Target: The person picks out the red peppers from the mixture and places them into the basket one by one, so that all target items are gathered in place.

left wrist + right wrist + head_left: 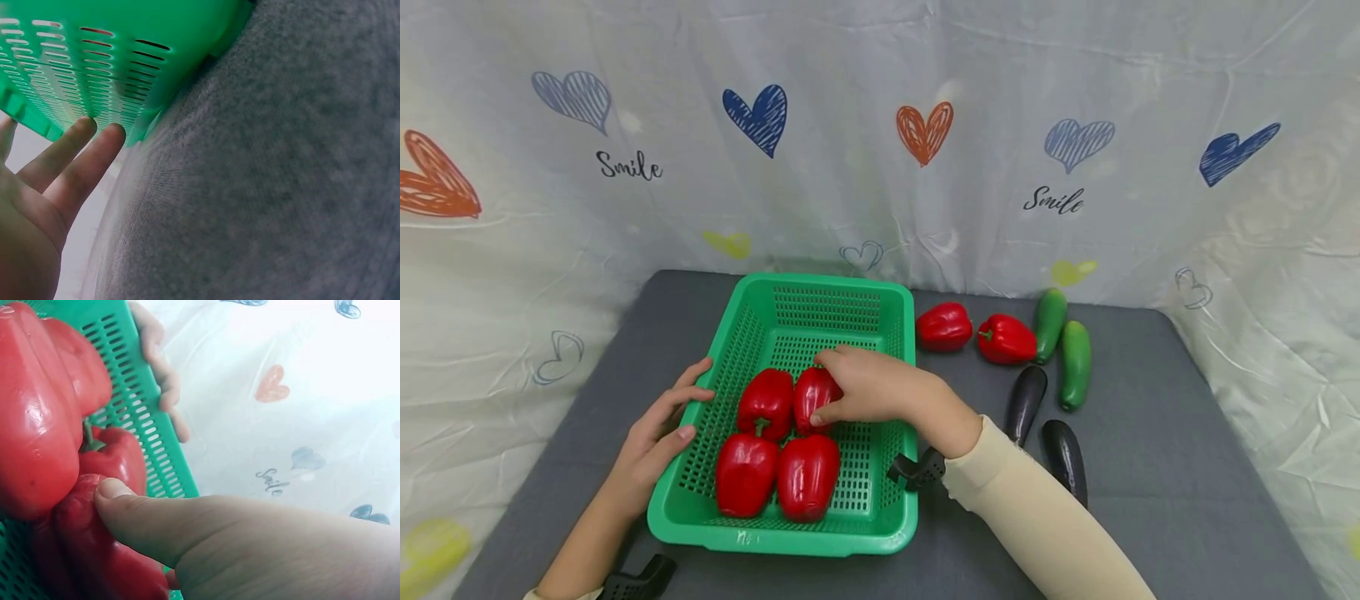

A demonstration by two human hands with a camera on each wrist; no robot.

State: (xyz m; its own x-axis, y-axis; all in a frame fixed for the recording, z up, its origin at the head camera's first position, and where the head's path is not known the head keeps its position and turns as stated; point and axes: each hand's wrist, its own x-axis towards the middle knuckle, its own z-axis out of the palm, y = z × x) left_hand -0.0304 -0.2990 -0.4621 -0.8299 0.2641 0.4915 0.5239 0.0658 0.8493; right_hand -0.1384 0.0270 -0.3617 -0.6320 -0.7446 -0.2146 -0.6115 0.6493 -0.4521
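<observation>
four glossy red bell peppers [808, 479] in a green plastic basket [827, 283], one of them pinched

furthest left, the person's left hand [647, 442] lies along the basket's side, fingers long and spread, tips against the rim and outer wall. it is not closed round anything; the light touch looks meant to steady the basket on the dark grey cloth [1187, 500].

inside, the front-left pepper [745, 479] lies nearest the person, with the back-left pepper [765, 396] beyond it, green stem turned to the near side. the front-right pepper sits close beside the front-left one. the four make a compact two-by-two cluster, perhaps so that they prop one another and do not roll.

the back-right pepper [811, 404] is gripped by the right hand [876, 385], thumb at its near end, fingers over the far end. holding it by the ends probably gives purchase on slick skin and lets its side sit snug against its neighbour. whether it bears on the basket floor is hidden.

a cream sleeve [1045, 517] covers the right arm, which reaches in over the right rim. past that lie two loose red peppers [945, 327], two shiny dark purple aubergines [1064, 458], one partly behind the sleeve, and two slim green cucumbers [1077, 365], set roughly by kind, seemingly to stay distinct.
</observation>
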